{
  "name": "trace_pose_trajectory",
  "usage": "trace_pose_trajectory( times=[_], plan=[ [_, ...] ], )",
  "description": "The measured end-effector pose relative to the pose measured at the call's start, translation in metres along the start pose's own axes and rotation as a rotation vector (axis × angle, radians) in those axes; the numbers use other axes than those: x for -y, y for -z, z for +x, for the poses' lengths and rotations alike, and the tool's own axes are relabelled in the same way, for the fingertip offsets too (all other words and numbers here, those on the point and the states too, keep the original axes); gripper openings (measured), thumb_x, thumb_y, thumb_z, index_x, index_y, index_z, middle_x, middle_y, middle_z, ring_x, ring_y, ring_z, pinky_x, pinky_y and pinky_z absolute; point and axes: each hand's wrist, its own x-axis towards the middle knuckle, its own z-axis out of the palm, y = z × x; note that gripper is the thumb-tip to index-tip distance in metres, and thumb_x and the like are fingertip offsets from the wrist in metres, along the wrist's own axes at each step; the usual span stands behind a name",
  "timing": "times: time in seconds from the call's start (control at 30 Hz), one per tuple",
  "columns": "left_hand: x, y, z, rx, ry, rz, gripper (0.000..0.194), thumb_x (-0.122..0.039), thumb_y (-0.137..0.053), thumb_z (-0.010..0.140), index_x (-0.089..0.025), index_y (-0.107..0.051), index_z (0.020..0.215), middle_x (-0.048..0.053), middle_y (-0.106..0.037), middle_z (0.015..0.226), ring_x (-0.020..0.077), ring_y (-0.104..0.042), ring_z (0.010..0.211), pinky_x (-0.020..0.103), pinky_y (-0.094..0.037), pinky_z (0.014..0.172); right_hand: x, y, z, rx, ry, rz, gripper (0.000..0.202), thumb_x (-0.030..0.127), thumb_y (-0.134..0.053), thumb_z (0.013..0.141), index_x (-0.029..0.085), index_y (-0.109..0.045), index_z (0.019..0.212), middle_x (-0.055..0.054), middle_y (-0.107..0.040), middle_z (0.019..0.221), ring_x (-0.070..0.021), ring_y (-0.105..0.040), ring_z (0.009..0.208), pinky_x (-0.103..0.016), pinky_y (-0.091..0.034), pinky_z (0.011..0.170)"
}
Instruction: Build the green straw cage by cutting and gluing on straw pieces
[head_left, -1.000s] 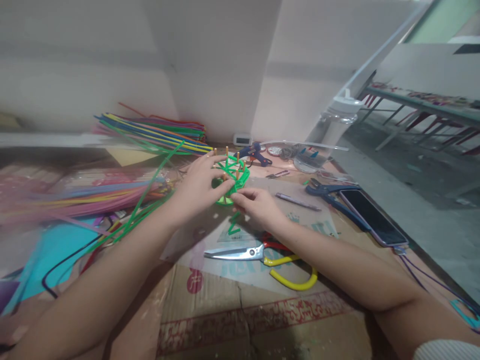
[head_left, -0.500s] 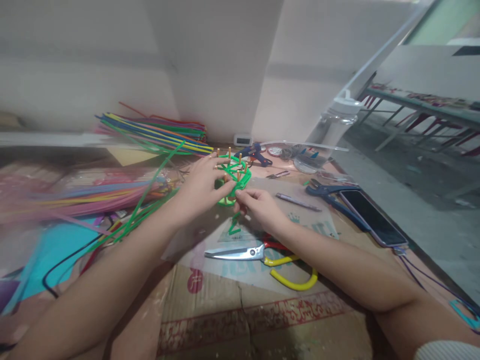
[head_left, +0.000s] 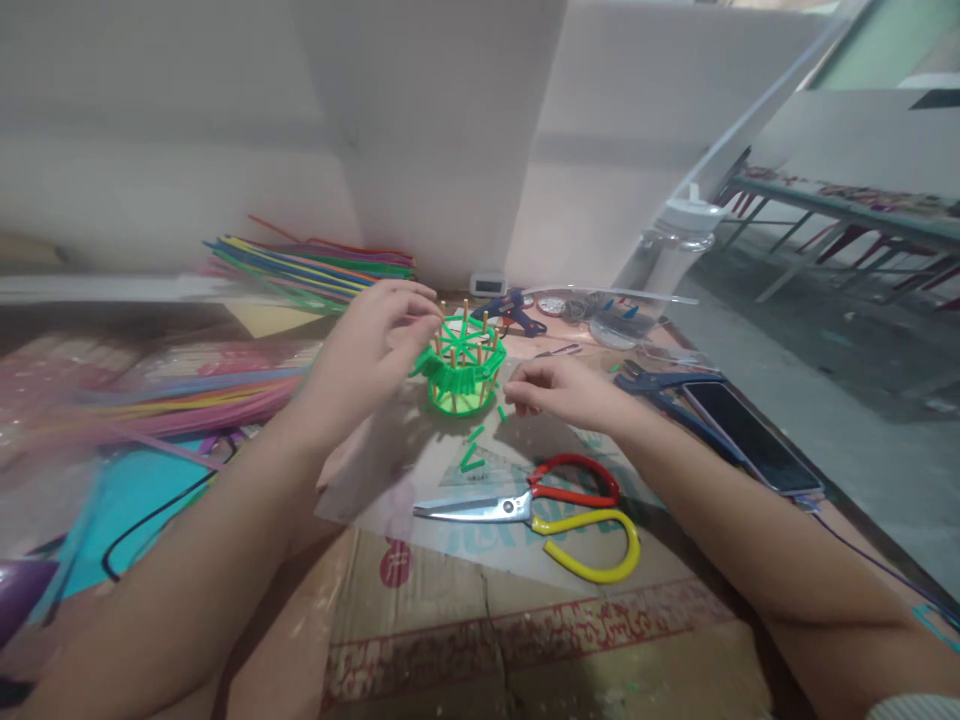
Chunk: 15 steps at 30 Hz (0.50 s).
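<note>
A small round frame (head_left: 459,378) of green pipe cleaner stands upright on the work surface, with thin wooden sticks rising around its rim and a woven green band across its front. My left hand (head_left: 379,345) is at its left side, thumb and fingers drawn together; a bit of green juts out below the thumb, and what the fingertips hold is hidden. Just right of the frame, apart from it, is my right hand (head_left: 559,392) with curled, closed fingers; whether they hold anything small I cannot see. Short green pipe cleaner pieces (head_left: 472,462) lie in front.
Scissors (head_left: 480,508) with red and yellow handles lie nearest me. Behind are bundled pipe cleaners (head_left: 315,265), a glue gun (head_left: 510,310) and a small display (head_left: 488,285). At right are pliers (head_left: 675,400), a phone (head_left: 750,435) and a clear bottle (head_left: 667,260).
My right hand has left the green frame and moved right, uncovering the frame's front and the scissors' red handle. My left hand has shifted left. Long green strands by the left arm are mostly out of sight.
</note>
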Motion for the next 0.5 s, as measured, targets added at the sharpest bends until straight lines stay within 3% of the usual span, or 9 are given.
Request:
trace_pose_trajectory(
  times=[0.13, 0.27, 0.4, 0.5],
  plan=[
    [0.000, 0.007, 0.001, -0.085, 0.042, 0.088, 0.023, -0.030, -0.038, 0.100, -0.024, -0.051, 0.082, 0.005, -0.060, 0.089, 0.0229, -0.057, 0.094, 0.038, -0.044, 0.088, 0.000, 0.012, -0.004, -0.070, 0.030, 0.034, 0.020, 0.035, -0.056, 0.087, 0.018, -0.065, 0.080, -0.001, -0.066, 0.068, -0.0142, -0.061, 0.062, -0.027, -0.046, 0.059],
    [0.000, 0.010, 0.001, -0.070, 0.079, 0.134, 0.032, -0.031, -0.032, 0.101, -0.025, -0.041, 0.071, 0.003, -0.050, 0.074, 0.0225, -0.052, 0.079, 0.037, -0.042, 0.076, 0.001, 0.015, -0.005, -0.086, 0.043, 0.080, 0.014, 0.031, -0.058, 0.085, 0.019, -0.064, 0.082, -0.001, -0.066, 0.068, -0.0146, -0.062, 0.064, -0.026, -0.046, 0.058],
    [-0.006, 0.015, 0.000, -0.020, 0.081, 0.131, 0.032, -0.032, -0.038, 0.099, -0.023, -0.055, 0.074, 0.004, -0.060, 0.079, 0.0219, -0.057, 0.084, 0.037, -0.045, 0.082, 0.008, 0.016, -0.009, -0.103, 0.043, 0.074, 0.014, 0.032, -0.059, 0.086, 0.019, -0.063, 0.079, -0.001, -0.066, 0.068, -0.0132, -0.059, 0.063, -0.026, -0.043, 0.058],
    [-0.013, 0.019, -0.002, -0.028, 0.070, 0.111, 0.020, -0.031, -0.052, 0.094, -0.023, -0.064, 0.081, 0.004, -0.066, 0.090, 0.0221, -0.060, 0.092, 0.038, -0.047, 0.089, 0.014, 0.018, -0.011, -0.132, 0.036, 0.048, 0.018, 0.033, -0.059, 0.088, 0.019, -0.062, 0.077, 0.000, -0.065, 0.067, -0.0118, -0.056, 0.059, -0.025, -0.039, 0.056]
  ],
)
